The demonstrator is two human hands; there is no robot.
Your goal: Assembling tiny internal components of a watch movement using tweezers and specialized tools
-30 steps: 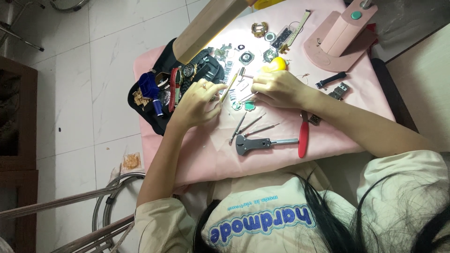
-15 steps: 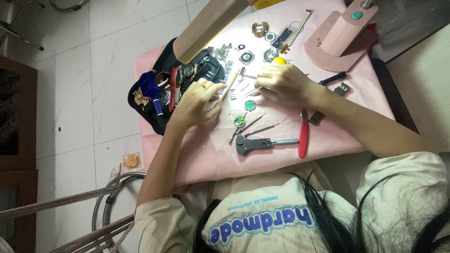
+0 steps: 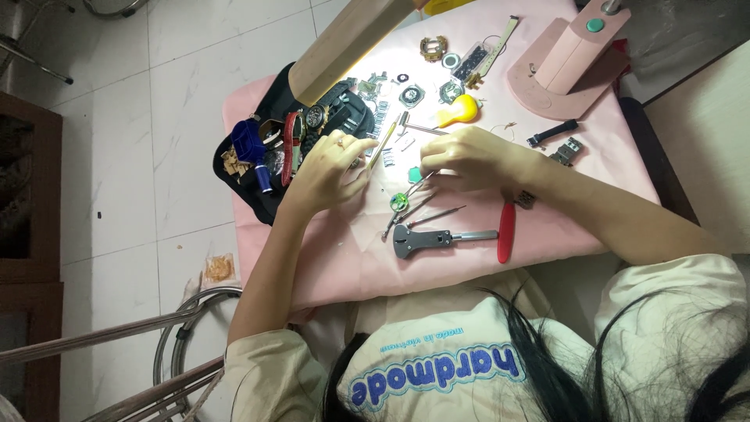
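The right hand point(image 3: 465, 159) is curling its fingers together around thin metal tweezers point(image 3: 419, 184). The tweezers are a slim, bright steel strip; their long axis is running diagonally, with the tip pointing down and toward the person, away from the closed fingers. Just beyond that tip, a small round green part point(image 3: 400, 202) is lying flat on the pink cloth point(image 3: 594, 187); whether the tip is touching it cannot be determined.

The left hand point(image 3: 326, 168) is pinching a thin pale stick point(image 3: 383, 144) between thumb and fingers. The stick is straight and matte, and its long axis is rising from the grip toward the far side of the table, tilted slightly toward the right hand. The 2 hands are near each other but not touching.

On the near side of the right hand's grip, a grey metal case wrench point(image 3: 437, 237) with a jointed head is lying level, and a tool with a glossy red handle point(image 3: 506, 232) is lying just beside it. Beyond the grip, a smooth yellow bulb-shaped piece point(image 3: 459, 111) is resting among small metal parts. Outward from the left hand's grip, a black pouch point(image 3: 234, 176) is holding several watches point(image 3: 316, 118) and a blue tool point(image 3: 251, 142). A pink plastic stand point(image 3: 558, 66) is sitting at the far corner.
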